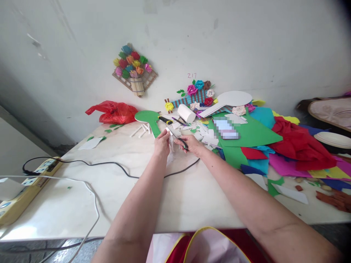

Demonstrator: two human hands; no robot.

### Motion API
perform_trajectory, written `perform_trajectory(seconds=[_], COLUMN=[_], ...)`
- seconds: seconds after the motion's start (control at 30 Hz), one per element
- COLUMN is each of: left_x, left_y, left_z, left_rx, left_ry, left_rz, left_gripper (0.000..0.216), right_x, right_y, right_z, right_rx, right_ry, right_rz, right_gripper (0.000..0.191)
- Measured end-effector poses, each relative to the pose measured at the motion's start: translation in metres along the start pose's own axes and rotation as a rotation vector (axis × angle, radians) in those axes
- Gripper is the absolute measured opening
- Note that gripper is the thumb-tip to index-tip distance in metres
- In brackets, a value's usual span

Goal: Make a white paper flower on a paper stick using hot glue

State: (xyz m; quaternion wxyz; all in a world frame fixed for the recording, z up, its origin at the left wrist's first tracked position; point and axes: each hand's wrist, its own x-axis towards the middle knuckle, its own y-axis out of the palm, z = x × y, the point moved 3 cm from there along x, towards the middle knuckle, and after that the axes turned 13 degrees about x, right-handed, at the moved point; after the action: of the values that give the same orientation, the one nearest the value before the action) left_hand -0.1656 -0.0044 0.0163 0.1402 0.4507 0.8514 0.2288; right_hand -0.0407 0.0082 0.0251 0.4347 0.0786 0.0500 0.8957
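My left hand (162, 142) pinches a small white piece of paper (171, 140) above the middle of the table. Close beside it, my right hand (190, 144) grips black-handled scissors (182, 143), whose blades reach up and left toward the paper. My fingers partly hide the paper, and I cannot tell whether the blades touch it. Just beyond my left hand lies a green paddle-shaped cutout (148, 118). A yellow-and-black utility knife (165, 120) rests by it. White scraps (204, 133) spread to the right of my hands.
A black cord (117, 165) crosses the table from a power strip (41, 175). At the back are a red plastic bag (116, 112), a white roll (186, 113) and paper flowers (192, 90). A phone (226, 128) lies on green sheets, with red crepe paper (298, 144) further right.
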Motion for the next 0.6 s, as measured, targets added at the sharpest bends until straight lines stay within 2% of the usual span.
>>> perform_trajectory(seconds=[0.6], left_x=[-0.0011], left_y=[0.0008], left_z=[-0.0016], left_rx=[-0.009], left_ry=[-0.013], left_rz=[-0.026], left_gripper=[0.019], right_x=[0.0022], right_y=[-0.0015], right_z=[-0.0023], right_rx=[-0.001], right_ry=[-0.015], right_rz=[-0.009], right_gripper=[0.035])
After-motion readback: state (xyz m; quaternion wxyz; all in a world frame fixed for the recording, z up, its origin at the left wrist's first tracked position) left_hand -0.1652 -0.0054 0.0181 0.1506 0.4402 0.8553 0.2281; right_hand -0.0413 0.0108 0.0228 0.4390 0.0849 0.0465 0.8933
